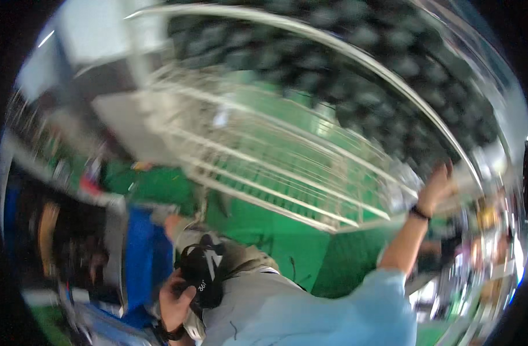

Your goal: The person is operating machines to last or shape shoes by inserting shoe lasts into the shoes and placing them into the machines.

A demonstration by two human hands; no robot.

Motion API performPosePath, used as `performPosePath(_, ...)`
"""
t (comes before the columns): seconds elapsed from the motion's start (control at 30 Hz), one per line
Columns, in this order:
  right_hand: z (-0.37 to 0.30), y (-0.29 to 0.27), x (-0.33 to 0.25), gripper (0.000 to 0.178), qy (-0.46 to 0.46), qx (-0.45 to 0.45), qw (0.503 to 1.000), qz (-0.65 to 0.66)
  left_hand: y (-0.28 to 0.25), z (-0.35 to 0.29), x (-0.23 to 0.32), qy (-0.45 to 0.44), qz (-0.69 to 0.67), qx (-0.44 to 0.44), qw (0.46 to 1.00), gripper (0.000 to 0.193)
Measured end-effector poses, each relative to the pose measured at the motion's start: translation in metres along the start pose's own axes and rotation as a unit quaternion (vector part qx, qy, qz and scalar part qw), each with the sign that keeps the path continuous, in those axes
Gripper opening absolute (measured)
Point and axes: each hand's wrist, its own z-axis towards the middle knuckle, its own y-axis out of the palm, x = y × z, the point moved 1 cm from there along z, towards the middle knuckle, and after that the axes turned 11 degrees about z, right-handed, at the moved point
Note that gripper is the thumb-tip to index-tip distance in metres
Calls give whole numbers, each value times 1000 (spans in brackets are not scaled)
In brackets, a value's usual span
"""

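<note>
My left hand is low in the view, its fingers and thumb closed on a black fabric item with white print. The item lies against my waist, and its kind is not clear. My right hand, with a dark band at its wrist, is stretched out to the right. Its fingers point up beside a pale curved rail; blur hides whether they touch it. Beyond the rail is a large mass of dark rounded pieces, too smeared to name.
A pale metal rack with several bars stands ahead on a green floor. To the left are a grey panel and a blue surface. Cluttered shelves blur at the right.
</note>
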Motion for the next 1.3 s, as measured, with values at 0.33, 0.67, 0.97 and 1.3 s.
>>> performPosePath(0.33, -407, 213, -60, 37, 269, -702, 656, 73, -182, -266, -78, 2, 6, 527, 850, 37)
performPosePath(0.67, -551, 288, -180, 33, 191, -871, 445, 84, -275, -368, -244, -470, 273, 520, 658, 44)
performPosePath(0.97, -624, 251, -194, 34, 194, -938, 233, 166, -66, -437, -190, -447, 222, 631, 594, 46)
performPosePath(1.3, -665, 203, -182, 25, 204, -978, -33, 33, 389, -583, -74, -741, 114, 611, 253, 36)
